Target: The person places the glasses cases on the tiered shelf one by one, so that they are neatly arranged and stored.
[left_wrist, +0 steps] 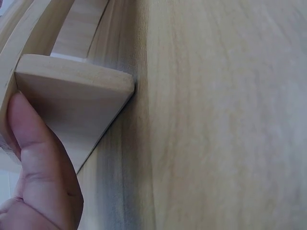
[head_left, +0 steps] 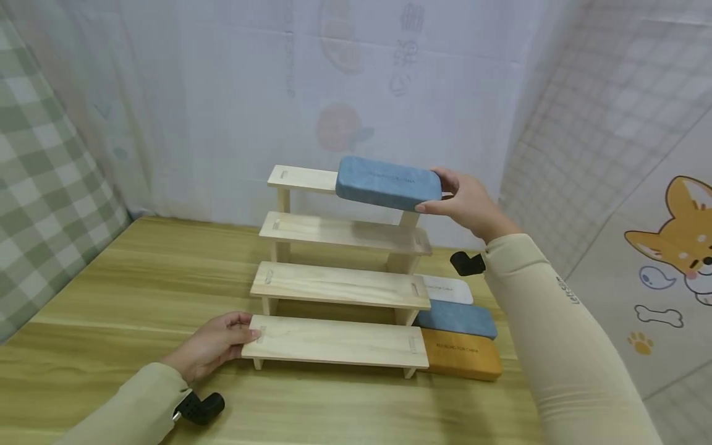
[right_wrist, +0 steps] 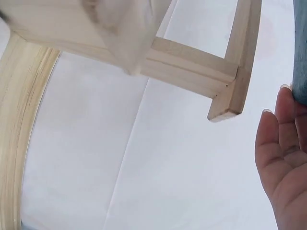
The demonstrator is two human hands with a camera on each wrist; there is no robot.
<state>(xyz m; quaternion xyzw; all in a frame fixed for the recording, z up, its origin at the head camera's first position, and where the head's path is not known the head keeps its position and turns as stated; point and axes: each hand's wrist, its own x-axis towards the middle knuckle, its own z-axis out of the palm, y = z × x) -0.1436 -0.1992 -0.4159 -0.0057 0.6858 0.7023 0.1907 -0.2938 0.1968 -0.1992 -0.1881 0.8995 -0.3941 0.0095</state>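
A wooden four-step display rack (head_left: 339, 284) stands on the table. My left hand (head_left: 217, 343) grips the left end of its lowest board, thumb on top; in the left wrist view the thumb (left_wrist: 36, 153) lies beside the board's support leg (left_wrist: 72, 96). Up at the top step, my right hand (head_left: 467, 201) holds a blue glasses case (head_left: 389, 182) by its right end, between thumb and fingers. The case overlaps the right part of the top board (head_left: 306, 178) in the head view and hides it. Only the case's edge (right_wrist: 300, 52) shows in the right wrist view.
Right of the rack, a white case (head_left: 450, 289), a second blue case (head_left: 458, 319) and an orange case (head_left: 464, 355) lie in a row on the wood-grain table (head_left: 167, 272). A white curtain (head_left: 222, 123) hangs close behind; a checked cloth (head_left: 44, 167) is at left.
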